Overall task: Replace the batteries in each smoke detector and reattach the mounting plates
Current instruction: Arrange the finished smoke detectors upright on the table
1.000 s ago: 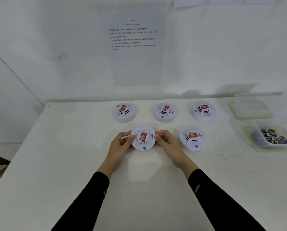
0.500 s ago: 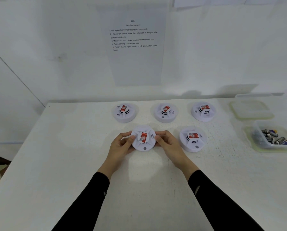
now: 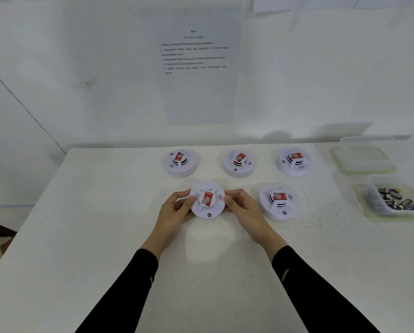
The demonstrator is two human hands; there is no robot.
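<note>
**Both hands gripped the front-left smoke detector**

The left hand (image 3: 177, 210) and the right hand (image 3: 243, 210) held the front-left detector (image 3: 207, 200) from opposite sides. Their fingers and thumbs were curled round its white rim. Its domed face with the red label pointed up. Whether it rested on the white desk (image 3: 93, 236) or sat just above it could not be told. Both arms wore black sleeves.

Just to its right, apart from the right hand, lay the front-right detector (image 3: 278, 201). Farther back the back-left detector (image 3: 180, 162), the back-middle detector (image 3: 239, 162) and the back-right detector (image 3: 294, 161) stood in a row, each face up with a red label and none touching another.

Near the desk's right edge a clear plastic tub (image 3: 371, 198) held a heap of batteries (image 3: 393, 200). Beyond it lay a flat clear plastic piece (image 3: 363, 159), either a lid or a shallow tub. A printed sheet (image 3: 196, 68) hung on the white wall behind the desk.
</note>
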